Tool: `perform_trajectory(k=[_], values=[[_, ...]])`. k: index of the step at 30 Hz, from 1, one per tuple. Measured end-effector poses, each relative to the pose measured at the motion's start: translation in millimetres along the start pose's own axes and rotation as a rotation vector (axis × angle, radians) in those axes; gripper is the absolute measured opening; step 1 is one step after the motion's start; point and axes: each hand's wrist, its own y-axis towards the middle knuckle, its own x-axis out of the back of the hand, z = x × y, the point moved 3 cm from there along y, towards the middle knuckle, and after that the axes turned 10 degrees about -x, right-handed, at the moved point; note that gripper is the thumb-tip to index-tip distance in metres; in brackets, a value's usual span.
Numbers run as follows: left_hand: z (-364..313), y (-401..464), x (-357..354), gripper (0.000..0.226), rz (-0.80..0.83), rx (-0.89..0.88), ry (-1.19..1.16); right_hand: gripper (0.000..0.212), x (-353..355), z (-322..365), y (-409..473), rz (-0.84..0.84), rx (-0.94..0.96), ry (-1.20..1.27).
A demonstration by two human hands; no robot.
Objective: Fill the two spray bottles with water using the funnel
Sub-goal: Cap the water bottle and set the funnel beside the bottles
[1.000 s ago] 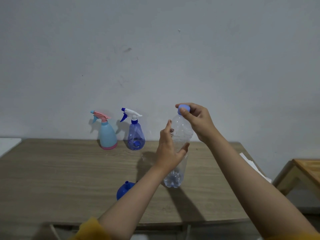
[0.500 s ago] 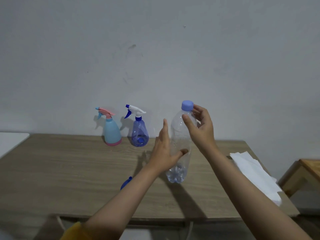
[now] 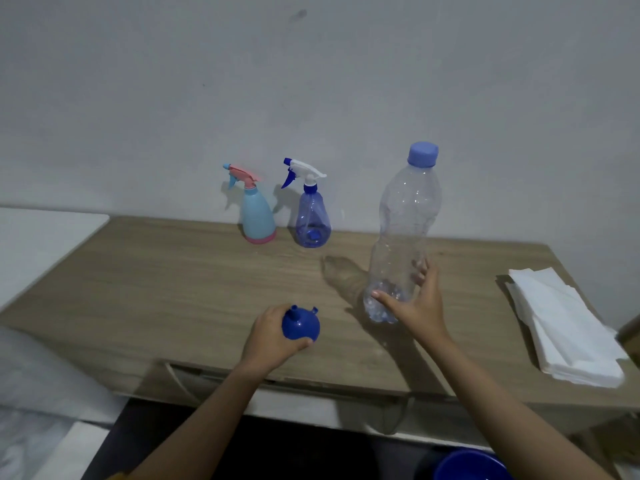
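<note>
A: Blue funnel (image 3: 300,324), mouth down on the table (image 3: 173,278), spout up. Left hand (image 3: 273,336) is curled over it, gripping it, probably to carry it to a sprayer.

B: And the right hand (image 3: 420,303)?

A: Low on the clear water bottle (image 3: 403,233), thumb in front and fingers behind, holding it upright on the table. Looks like a steadying hold. Cap (image 3: 423,154) on.

B: Water in it?

A: Can't tell, it looks nearly empty.

B: The sprayers?

A: Pale blue spray bottle with the pink trigger (image 3: 255,206) and the clear blue spray bottle (image 3: 311,206) stand side by side at the wall, well apart from both hands, heads screwed on. So I'd say no filling has begun.

B: Changes from half a second back?

A: The left hand has left the water bottle and dropped onto the funnel. The right hand slid from near the cap down to the base. The view tipped down too.

B: Anything else?

A: White napkins (image 3: 561,327) stacked at the right end, blue tub (image 3: 471,465) below the table edge.
</note>
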Motion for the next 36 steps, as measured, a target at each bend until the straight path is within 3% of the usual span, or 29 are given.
perform_trajectory(k=[7, 11, 17, 26, 36], values=[[-21.8, 30.7, -6.9, 0.059, -0.096, -0.102, -0.024, 0.084, -4.6, -1.4, 26.7, -0.13, 0.008, 0.027], [-54.6, 85.8, -14.4, 0.059, -0.117, -0.162, -0.008, 0.095, 6.0, 13.5, 70.8, -0.198, -0.001, 0.1], [-89.5, 177.1, -46.0, 0.07, -0.054, -0.153, -0.01, 0.1, 6.1, 16.0, 139.6, -0.235, 0.012, 0.006], [-72.5, 244.0, -94.5, 0.068, 0.115, -0.183, -0.08, 0.105, -0.4, -26.5, 198.6, -0.225, -0.051, -0.072], [-69.4, 256.6, -117.2, 0.104, 0.132, -0.121, -0.096, 0.12, -12.1, -36.0, 185.1, -0.207, -0.183, -0.023]])
